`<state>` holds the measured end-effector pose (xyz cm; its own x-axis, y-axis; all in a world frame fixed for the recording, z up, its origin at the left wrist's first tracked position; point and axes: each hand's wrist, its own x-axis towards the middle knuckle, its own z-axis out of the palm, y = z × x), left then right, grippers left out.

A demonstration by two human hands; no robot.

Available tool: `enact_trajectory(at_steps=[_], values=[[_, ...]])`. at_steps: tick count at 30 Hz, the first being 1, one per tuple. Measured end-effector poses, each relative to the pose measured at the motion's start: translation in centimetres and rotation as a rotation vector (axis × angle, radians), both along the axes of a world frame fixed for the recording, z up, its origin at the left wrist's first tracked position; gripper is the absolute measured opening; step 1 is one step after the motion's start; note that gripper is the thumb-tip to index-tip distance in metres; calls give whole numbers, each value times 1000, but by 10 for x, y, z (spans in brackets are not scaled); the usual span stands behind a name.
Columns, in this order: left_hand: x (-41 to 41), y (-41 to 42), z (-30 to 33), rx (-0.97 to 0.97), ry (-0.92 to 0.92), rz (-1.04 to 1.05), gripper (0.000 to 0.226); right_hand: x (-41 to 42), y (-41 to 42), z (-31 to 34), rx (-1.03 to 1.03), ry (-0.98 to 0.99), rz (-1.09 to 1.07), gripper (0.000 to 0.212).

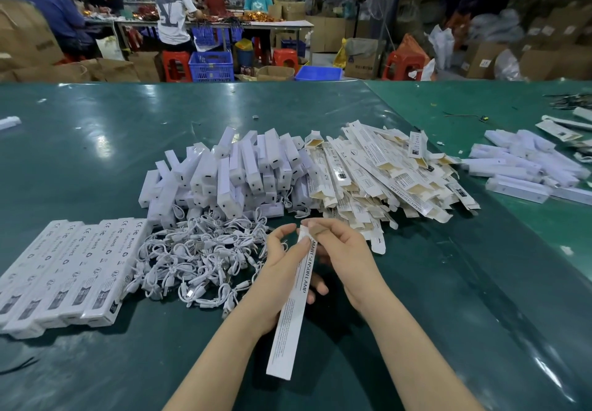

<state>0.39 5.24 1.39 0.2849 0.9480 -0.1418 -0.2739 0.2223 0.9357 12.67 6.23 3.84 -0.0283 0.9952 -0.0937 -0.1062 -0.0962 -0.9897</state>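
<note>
A long white carton (290,314) printed "SMART SENSOR LAMP" is held upright-tilted over the green table (96,160). My left hand (282,269) grips its upper part from the left, fingers wrapped behind it. At the carton's top flap my right hand (339,250) pinches with thumb and fingers. Behind lie a pile of white lamp bars (230,173), a heap of flat unfolded cartons (384,173) and a tangle of white cables (201,260).
A neat row of packed cartons (67,269) lies at the left. More white bars (525,167) sit on the adjoining table at right. Beyond the table edge are people at benches, blue crates (211,66), red stools and cardboard boxes.
</note>
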Motion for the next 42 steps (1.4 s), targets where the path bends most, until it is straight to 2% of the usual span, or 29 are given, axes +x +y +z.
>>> enact_trajectory(at_steps=[3,8,12,18,23,28,31,39,42], values=[[0,0,0,20,15,-7,31,2,1,0,-25,28,-6,12],[-1,-1,-2,68,48,-13,60,2,-1,1,-47,71,12,24],[-3,-1,-2,84,54,-47,69,1,0,0,-56,67,-28,27],[-4,-1,-4,119,85,-73,57,1,1,-3,-54,65,-50,29],[-5,1,-1,102,70,-58,51,3,2,-4,122,-132,-4,27],[-5,0,-1,102,89,-69,47,5,0,-4,191,-197,67,12],[-5,0,0,91,88,-62,46,4,-1,-6,170,-119,92,4],[-6,-2,3,30,64,-33,49,2,2,-8,17,-81,54,6],[-9,-1,5,-22,-11,-34,50,3,1,-7,-34,-79,154,9]])
